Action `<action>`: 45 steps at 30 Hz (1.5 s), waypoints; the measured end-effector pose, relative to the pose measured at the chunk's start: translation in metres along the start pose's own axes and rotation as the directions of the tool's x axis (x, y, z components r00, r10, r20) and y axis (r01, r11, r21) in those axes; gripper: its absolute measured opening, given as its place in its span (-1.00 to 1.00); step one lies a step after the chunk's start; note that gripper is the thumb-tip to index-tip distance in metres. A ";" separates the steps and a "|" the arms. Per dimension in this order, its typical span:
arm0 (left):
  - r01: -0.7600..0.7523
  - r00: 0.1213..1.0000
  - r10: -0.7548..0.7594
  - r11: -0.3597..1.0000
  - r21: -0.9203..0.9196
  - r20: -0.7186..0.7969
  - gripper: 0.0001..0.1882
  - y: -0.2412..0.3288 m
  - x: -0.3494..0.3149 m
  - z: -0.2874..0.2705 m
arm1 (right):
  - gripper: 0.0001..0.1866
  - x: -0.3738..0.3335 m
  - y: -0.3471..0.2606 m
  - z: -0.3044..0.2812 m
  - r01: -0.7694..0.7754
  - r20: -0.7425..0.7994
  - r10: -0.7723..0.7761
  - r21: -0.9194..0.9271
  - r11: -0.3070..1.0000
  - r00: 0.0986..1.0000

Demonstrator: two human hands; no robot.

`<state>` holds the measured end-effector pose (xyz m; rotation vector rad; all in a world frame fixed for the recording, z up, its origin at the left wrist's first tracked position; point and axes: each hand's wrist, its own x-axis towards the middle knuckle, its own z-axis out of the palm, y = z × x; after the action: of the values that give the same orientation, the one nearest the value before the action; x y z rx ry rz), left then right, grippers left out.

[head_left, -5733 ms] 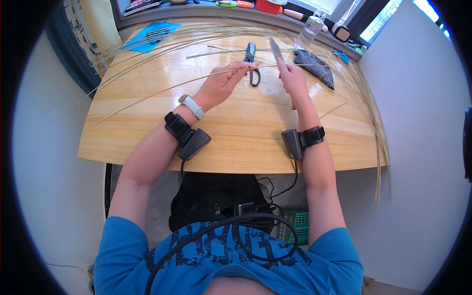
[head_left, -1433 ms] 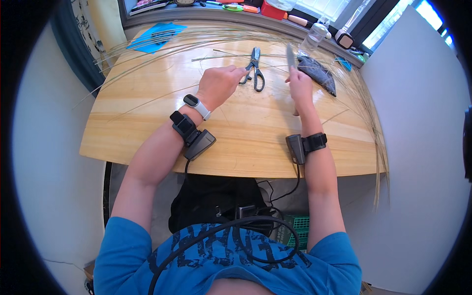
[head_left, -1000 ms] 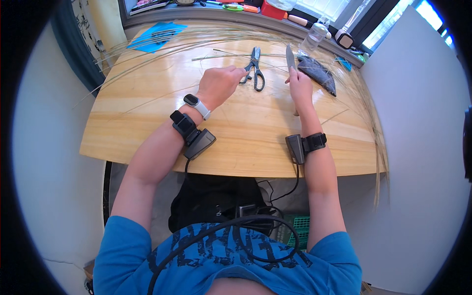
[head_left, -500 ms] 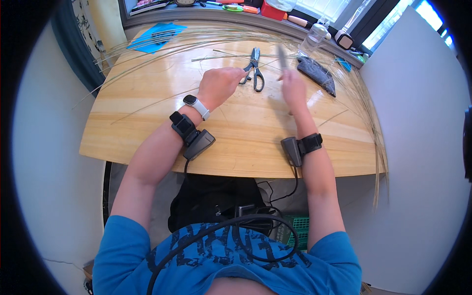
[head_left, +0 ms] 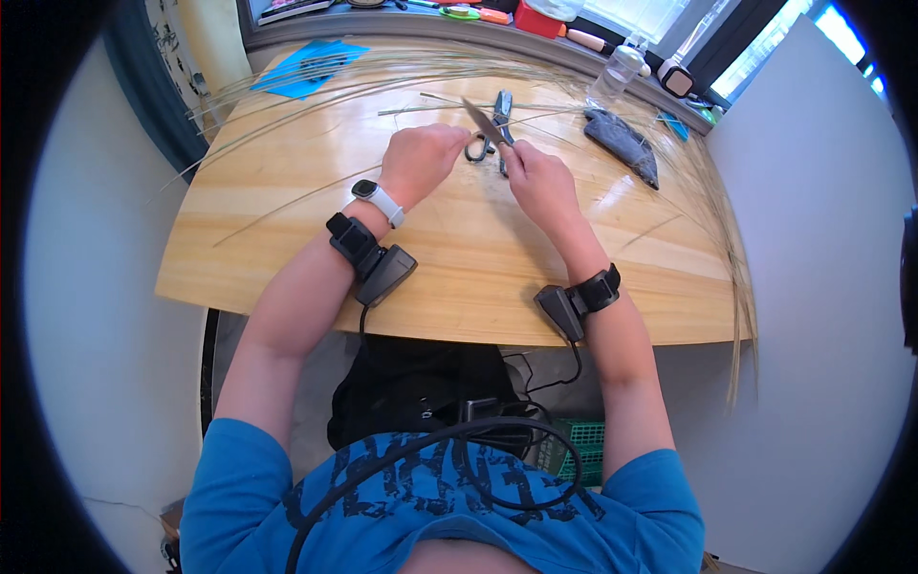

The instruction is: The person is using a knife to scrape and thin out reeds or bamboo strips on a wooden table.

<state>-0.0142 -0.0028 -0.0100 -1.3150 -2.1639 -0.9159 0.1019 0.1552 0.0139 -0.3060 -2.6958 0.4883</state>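
Observation:
My right hand [head_left: 542, 187] grips a knife [head_left: 484, 120], its blade slanting up and left across the scissors. My left hand [head_left: 421, 165] is closed in a pinch just left of the blade; what its fingertips hold is too thin and hidden to name. Beneath the knife lie dark-handled scissors [head_left: 503, 103] on the wooden table [head_left: 449, 277], partly covered by the blade and my right fingers. Pale thin plant strands [head_left: 402, 112] run across the table just beyond both hands.
Long strands [head_left: 719, 215] curve along the right edge and overhang it. A dark pouch [head_left: 622, 145] and a clear bottle [head_left: 617, 75] stand back right. Blue sheets [head_left: 292, 78] lie back left. Cables hang from the wrist devices [head_left: 384, 275]. A white partition [head_left: 813, 287] borders the right.
My right hand has swung left with the knife, bringing the blade over the scissors near my left fingertips. My left hand has shifted slightly left.

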 end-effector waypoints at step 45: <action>-0.056 0.992 0.072 0.987 0.152 -0.106 -0.80 -0.008 0.005 0.000 | -0.72 0.054 0.058 -0.008 -0.272 -0.180 0.304 0.184 0.945 0.935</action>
<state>-0.0233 -0.0025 -0.0092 -1.2250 -2.0502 -0.7684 0.0641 0.2255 0.0166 -0.6759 -2.4037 0.7071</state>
